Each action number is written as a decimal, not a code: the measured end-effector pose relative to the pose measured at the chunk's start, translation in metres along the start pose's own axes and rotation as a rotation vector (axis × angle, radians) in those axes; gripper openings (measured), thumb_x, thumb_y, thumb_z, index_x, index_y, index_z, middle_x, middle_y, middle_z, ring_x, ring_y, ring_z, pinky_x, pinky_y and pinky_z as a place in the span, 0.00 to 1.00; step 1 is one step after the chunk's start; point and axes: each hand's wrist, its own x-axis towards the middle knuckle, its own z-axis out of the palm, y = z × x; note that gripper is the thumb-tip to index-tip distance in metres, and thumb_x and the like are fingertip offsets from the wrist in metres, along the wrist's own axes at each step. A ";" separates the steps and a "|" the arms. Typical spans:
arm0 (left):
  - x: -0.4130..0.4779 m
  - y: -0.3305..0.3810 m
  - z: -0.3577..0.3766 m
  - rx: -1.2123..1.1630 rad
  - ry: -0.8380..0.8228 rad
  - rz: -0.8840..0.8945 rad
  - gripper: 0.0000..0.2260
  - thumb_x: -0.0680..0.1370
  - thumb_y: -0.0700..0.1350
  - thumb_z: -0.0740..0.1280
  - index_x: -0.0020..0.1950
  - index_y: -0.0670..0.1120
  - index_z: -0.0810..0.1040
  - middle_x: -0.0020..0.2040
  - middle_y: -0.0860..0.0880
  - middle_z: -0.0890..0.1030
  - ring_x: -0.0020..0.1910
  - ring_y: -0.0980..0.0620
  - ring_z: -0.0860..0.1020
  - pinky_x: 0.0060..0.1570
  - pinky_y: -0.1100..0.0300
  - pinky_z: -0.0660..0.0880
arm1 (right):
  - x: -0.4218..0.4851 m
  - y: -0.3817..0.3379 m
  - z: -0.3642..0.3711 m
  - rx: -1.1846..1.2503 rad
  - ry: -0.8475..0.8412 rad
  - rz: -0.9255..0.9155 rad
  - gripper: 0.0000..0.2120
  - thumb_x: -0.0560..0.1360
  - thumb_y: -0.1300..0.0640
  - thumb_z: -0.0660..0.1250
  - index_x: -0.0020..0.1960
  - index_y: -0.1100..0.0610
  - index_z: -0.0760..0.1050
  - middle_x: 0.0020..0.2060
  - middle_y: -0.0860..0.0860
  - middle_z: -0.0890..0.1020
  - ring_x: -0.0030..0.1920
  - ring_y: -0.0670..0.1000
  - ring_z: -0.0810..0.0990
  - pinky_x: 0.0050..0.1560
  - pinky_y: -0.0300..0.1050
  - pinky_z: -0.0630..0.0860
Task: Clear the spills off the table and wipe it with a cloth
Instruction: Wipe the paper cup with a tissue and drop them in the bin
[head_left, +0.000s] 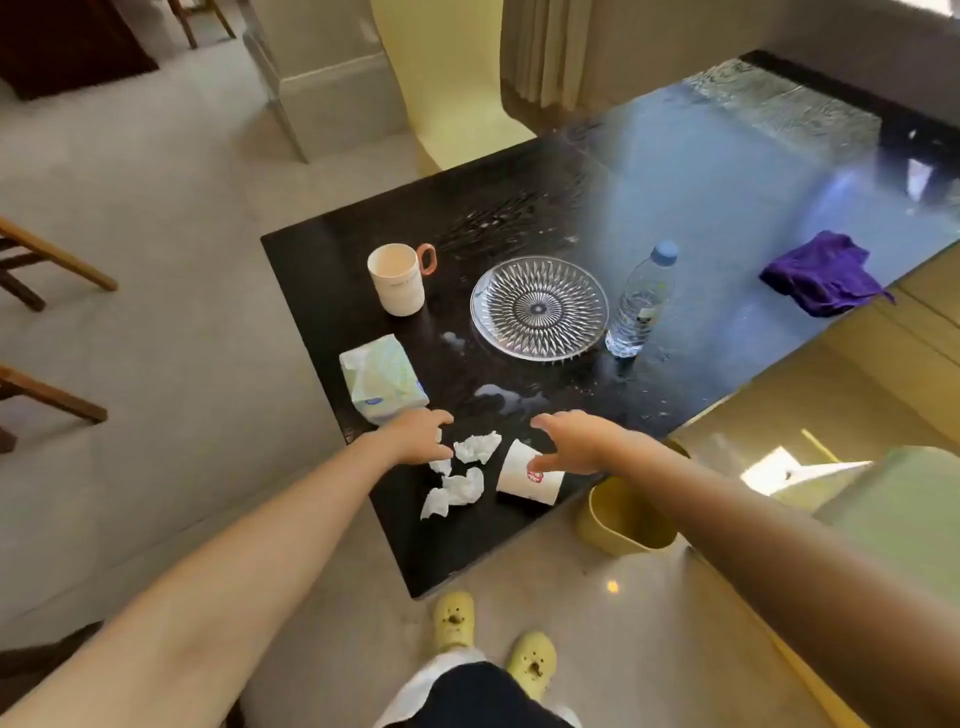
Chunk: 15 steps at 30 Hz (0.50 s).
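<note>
Crumpled white tissues (460, 470) lie near the front corner of the black table (358, 244). My left hand (415, 436) hovers open just left of them, fingertips close to the nearest wad. A white paper cup (522, 475) lies on its side to the right, and my right hand (571, 441) is spread open directly over it. Wet spill patches (506, 397) glisten just beyond both hands. A purple cloth (823, 273) sits crumpled at the table's far right edge.
A tissue pack (382, 376), a white mug (397, 278), a glass plate (539, 306) and a water bottle (641, 301) stand on the table. A yellow bin (623, 519) sits on the floor at the table's right side. Wooden chair legs (47, 260) are at left.
</note>
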 end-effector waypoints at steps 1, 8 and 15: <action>0.000 -0.002 0.007 0.015 0.012 -0.022 0.28 0.74 0.48 0.65 0.73 0.48 0.63 0.69 0.43 0.69 0.68 0.43 0.68 0.64 0.51 0.68 | 0.002 -0.006 0.008 -0.008 0.020 0.023 0.35 0.73 0.40 0.65 0.74 0.56 0.59 0.69 0.56 0.70 0.68 0.60 0.69 0.64 0.57 0.70; 0.024 -0.028 0.049 0.085 0.193 -0.074 0.22 0.77 0.40 0.57 0.71 0.52 0.66 0.73 0.47 0.64 0.68 0.42 0.63 0.62 0.46 0.69 | 0.023 -0.021 0.055 -0.032 0.159 0.087 0.41 0.71 0.45 0.69 0.77 0.52 0.51 0.69 0.56 0.68 0.68 0.59 0.67 0.63 0.55 0.69; 0.037 -0.044 0.060 -0.043 0.281 -0.046 0.17 0.76 0.36 0.60 0.63 0.47 0.75 0.67 0.45 0.69 0.67 0.43 0.63 0.65 0.49 0.67 | 0.035 -0.019 0.072 0.068 0.198 0.139 0.37 0.72 0.49 0.70 0.75 0.52 0.55 0.67 0.54 0.71 0.66 0.57 0.70 0.63 0.53 0.71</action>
